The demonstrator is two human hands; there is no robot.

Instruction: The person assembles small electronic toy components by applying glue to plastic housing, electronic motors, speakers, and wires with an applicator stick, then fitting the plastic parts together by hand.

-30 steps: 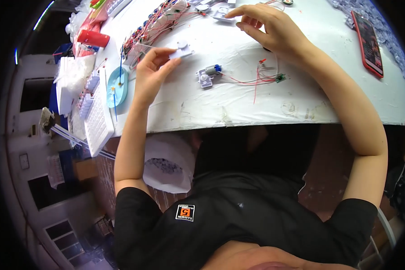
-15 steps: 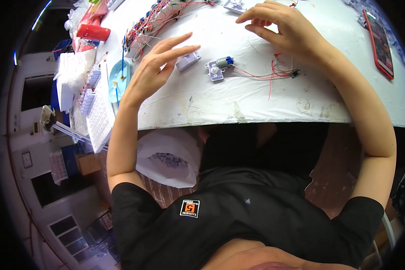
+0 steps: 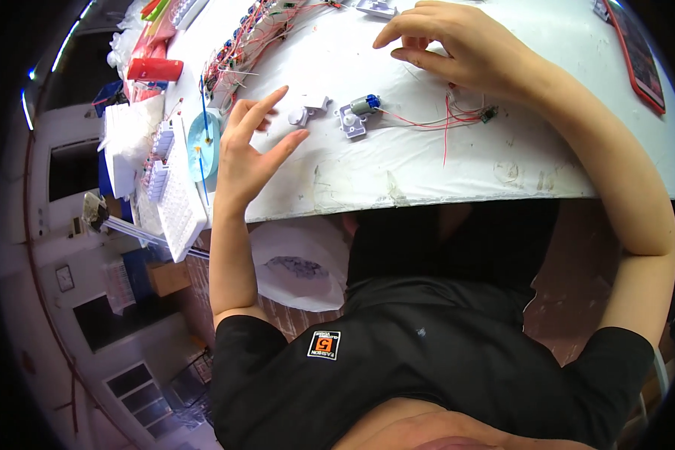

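A: Where are the hands right now?

B: The left hand (image 3: 251,154) is lifted a little over the white tabletop (image 3: 427,161), palm open, fingers spread, gripping nothing. Its fingertips point toward one o'clock, at a small white plastic bracket piece (image 3: 307,111) lying just beyond them.

A: And the small motor?

B: The small grey-and-blue motor in its white plastic housing (image 3: 356,116) lies flat on the tabletop at about three o'clock of that bracket, near it but apart. Thin red wires (image 3: 446,120) run from it toward three o'clock, under the right hand (image 3: 457,45).

A: What is the right hand doing?

B: It arches over the tabletop, fingers curled down with the tips on the surface near the wire ends. I cannot tell whether it pinches anything; the palm hides it.

A: Anything else around?

B: At nine o'clock of the left hand sits a light-blue round dish (image 3: 204,142); farther out, a red cylinder (image 3: 154,70) and a tangled row of wired parts (image 3: 251,37). A flat red-edged device (image 3: 637,52) lies at the far right, out of the working space.
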